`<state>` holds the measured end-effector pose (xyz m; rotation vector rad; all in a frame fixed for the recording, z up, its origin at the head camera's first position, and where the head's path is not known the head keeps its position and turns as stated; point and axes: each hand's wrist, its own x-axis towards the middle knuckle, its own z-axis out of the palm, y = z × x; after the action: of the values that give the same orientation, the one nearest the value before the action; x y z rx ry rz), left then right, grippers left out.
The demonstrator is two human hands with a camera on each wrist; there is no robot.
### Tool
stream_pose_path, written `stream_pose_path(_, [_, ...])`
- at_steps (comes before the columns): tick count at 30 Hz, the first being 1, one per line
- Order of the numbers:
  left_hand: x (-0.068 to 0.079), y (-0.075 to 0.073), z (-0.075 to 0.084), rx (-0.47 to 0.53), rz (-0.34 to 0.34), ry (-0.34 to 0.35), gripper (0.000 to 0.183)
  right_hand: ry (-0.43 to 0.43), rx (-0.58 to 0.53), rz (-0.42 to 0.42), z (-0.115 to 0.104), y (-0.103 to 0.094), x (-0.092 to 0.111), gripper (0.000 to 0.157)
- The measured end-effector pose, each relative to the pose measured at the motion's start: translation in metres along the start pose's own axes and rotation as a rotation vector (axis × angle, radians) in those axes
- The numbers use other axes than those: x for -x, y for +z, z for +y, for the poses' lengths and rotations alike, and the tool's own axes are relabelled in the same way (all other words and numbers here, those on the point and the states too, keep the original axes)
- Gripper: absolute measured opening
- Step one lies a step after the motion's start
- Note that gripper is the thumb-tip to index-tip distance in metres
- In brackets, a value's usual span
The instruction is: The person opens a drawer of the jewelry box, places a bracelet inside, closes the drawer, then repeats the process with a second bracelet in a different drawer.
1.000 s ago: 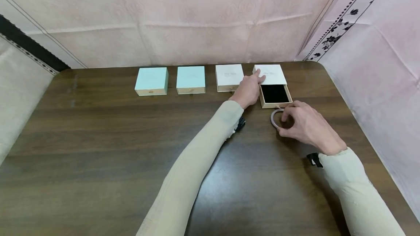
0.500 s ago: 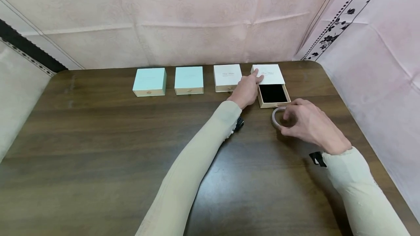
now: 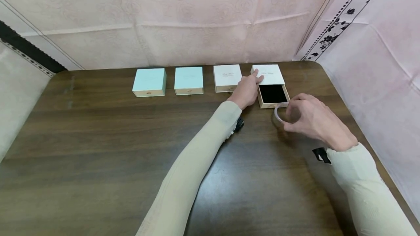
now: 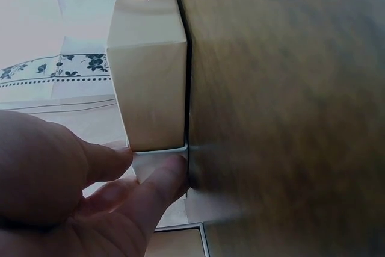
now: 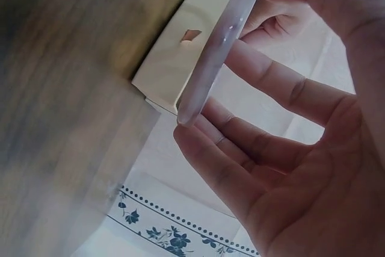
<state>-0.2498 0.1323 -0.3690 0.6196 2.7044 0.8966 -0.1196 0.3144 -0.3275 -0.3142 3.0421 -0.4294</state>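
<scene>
At the far right of the row, a white drawer box (image 3: 271, 75) has its cream drawer (image 4: 147, 94) pulled out toward me, showing a black lining (image 3: 273, 93). My left hand (image 3: 247, 89) grips the box's white cover from its left side, thumb and fingers spread over its top and side. My right hand (image 3: 313, 119) pinches a pale lilac bangle (image 5: 219, 52) between thumb and fingers. The bangle is tilted just in front of the drawer and overlaps its front edge in the head view. A small tan pull tab (image 5: 191, 35) shows on the drawer front.
Left of the pulled-out box stand a shut white box (image 3: 228, 77) and two mint boxes, one nearer (image 3: 189, 79) and one at the far left (image 3: 150, 81). They line the back edge of the brown wooden table (image 3: 98, 156). Pale patterned cloth (image 3: 197, 17) hangs behind.
My right hand has lifted the bangle slightly, moving it toward the drawer and tilting it more upright. My left hand keeps its hold on the white box. The head view shifted slightly.
</scene>
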Motion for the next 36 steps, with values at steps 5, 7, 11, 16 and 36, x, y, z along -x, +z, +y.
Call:
stream_pose_path(5, [0.0,-0.001,-0.001,0.01,-0.002,-0.006,0.048,-0.004,-0.007,-0.012,0.001,-0.001,-0.004,0.021])
stream_pose_path(7, [0.0,-0.001,-0.002,0.01,0.0,-0.009,0.048,-0.009,-0.009,-0.018,0.001,-0.001,-0.005,0.022])
stream_pose_path(11, [0.0,-0.001,-0.002,-0.001,0.004,-0.012,0.049,-0.016,-0.018,-0.017,0.001,-0.001,-0.008,0.021])
stream_pose_path(16, [0.0,-0.001,-0.003,0.008,-0.015,-0.016,0.05,-0.012,-0.023,-0.012,0.001,-0.001,-0.012,0.021])
stream_pose_path(36, [-0.003,0.001,0.001,-0.005,-0.001,-0.035,0.053,-0.042,-0.003,0.028,-0.001,0.001,-0.029,0.021])
